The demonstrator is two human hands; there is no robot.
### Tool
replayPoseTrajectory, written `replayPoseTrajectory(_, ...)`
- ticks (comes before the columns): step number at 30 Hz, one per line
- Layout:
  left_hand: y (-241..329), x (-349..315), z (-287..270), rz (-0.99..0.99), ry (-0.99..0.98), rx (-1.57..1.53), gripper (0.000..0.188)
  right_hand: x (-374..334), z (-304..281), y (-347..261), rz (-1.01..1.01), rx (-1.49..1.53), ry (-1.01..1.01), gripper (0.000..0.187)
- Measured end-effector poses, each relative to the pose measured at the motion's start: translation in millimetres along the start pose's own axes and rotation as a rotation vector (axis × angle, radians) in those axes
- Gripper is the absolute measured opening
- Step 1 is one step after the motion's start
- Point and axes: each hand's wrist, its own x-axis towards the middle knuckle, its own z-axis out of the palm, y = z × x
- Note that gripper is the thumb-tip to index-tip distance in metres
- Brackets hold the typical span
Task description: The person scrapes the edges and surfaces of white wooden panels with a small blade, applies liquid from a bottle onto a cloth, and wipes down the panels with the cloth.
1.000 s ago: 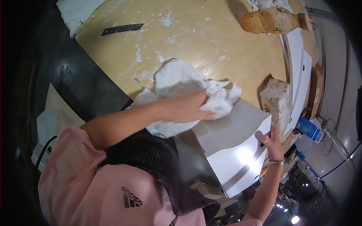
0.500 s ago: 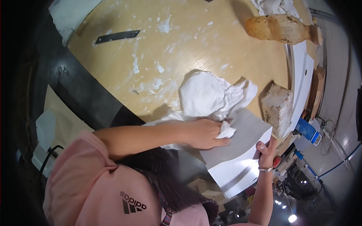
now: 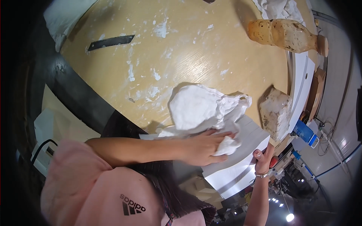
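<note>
My left hand (image 3: pixel 203 148) is closed on a bunched part of a white cloth (image 3: pixel 196 105), pressing it against a flat panel. The rest of the cloth spreads loosely over the panel's far edge and the tabletop. The panel (image 3: pixel 230 180) is grey on its far part and glossy white on its near part, with a wavy border between them. It overhangs the table's near edge. At the panel's right end, my right hand (image 3: pixel 264 160) grips the edge, thumb on top and the other fingers mostly hidden beneath.
On the paint-spotted wooden table (image 3: pixel 151 109) lie a dark flat blade-like strip (image 3: pixel 111 42), a stained plastic bottle (image 3: pixel 284 34) on its side and a smeared translucent block-shaped container (image 3: pixel 276 113). More white cloth (image 3: pixel 281 9) sits beyond the bottle. White panels (image 3: pixel 301 79) line the right edge.
My left hand has slid a little toward me over the panel, drawing the cloth along. My right hand keeps its grip on the panel's edge. The whole view has shifted slightly.
</note>
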Motion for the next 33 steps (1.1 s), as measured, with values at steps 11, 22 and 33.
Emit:
replayPoseTrajectory(11, 22, -5, -13, -0.005, -0.042, 0.189, 0.049, 1, 9, -26, 0.003, 0.11, -0.004, 0.109)
replayPoseTrajectory(22, 6, 43, 12, 0.317, 0.147, 0.165, 0.06, 2, -6, -15, 0.019, -0.096, -0.094, 0.111)
replayPoseTrajectory(33, 6, 41, 10, 0.261, 0.254, 0.123, 0.06, 2, -3, -17, -0.073, -0.12, -0.099, 0.113)
